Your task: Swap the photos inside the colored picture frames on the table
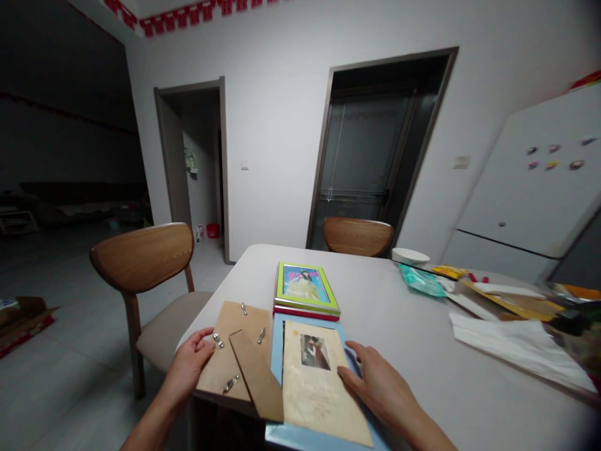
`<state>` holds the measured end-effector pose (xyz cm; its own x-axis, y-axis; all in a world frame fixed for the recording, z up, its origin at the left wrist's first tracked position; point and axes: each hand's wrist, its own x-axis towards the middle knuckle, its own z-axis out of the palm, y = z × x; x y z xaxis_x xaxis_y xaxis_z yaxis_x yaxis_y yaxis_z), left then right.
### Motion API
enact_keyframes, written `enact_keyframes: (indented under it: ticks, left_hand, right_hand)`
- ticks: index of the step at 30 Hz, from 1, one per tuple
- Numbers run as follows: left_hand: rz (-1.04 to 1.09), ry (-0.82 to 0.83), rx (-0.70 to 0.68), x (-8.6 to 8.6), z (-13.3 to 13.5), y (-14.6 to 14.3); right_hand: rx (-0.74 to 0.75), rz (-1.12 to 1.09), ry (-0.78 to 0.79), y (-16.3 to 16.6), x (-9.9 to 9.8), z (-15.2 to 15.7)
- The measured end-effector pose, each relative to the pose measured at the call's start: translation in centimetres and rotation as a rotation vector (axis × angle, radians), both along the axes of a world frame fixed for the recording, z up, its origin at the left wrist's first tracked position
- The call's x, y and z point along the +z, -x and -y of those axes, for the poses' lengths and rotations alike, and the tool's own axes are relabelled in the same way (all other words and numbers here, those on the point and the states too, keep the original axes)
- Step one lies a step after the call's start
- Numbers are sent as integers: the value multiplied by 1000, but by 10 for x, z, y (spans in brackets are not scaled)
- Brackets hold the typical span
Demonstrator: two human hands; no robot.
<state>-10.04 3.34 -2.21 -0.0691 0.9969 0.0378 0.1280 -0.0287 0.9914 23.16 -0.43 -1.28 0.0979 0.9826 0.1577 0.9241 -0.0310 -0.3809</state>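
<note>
My left hand [190, 363] grips the left edge of a brown frame backing board [230, 357] with metal clips and a fold-out stand, lying at the table's near left corner. My right hand [378, 382] lies flat, fingers stretched, on the right side of a light blue picture frame [278, 351]. A beige printed sheet [314, 382] with a small photo rests on that frame, its right edge at my fingertips. Just beyond lies a stack of frames, a green one [306, 287] on top of a red one.
The white table [404, 338] carries a white bowl [410, 255], a teal packet [421, 280], papers and clutter at the right. Two wooden chairs [145, 263] stand at the left and far side. A white fridge [530, 188] is at the right; two doorways lie behind.
</note>
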Motion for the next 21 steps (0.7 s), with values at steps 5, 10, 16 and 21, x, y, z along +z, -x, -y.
enact_keyframes:
  ticks: [5, 10, 16, 21]
  left_hand:
    - [-245, -48, 35, -4, -10, 15]
    - [-602, -258, 112, 1, -5, 4]
    - [-765, -411, -125, 11, 33, -59]
    - [-753, -354, -439, 17, 58, -99]
  right_hand:
    - [-32, 3, 73, -2, -8, -5]
    - [-89, -12, 78, 2, -2, -6]
    - [75, 13, -60, 14, -2, 1]
    - [94, 39, -50, 14, -8, 4]
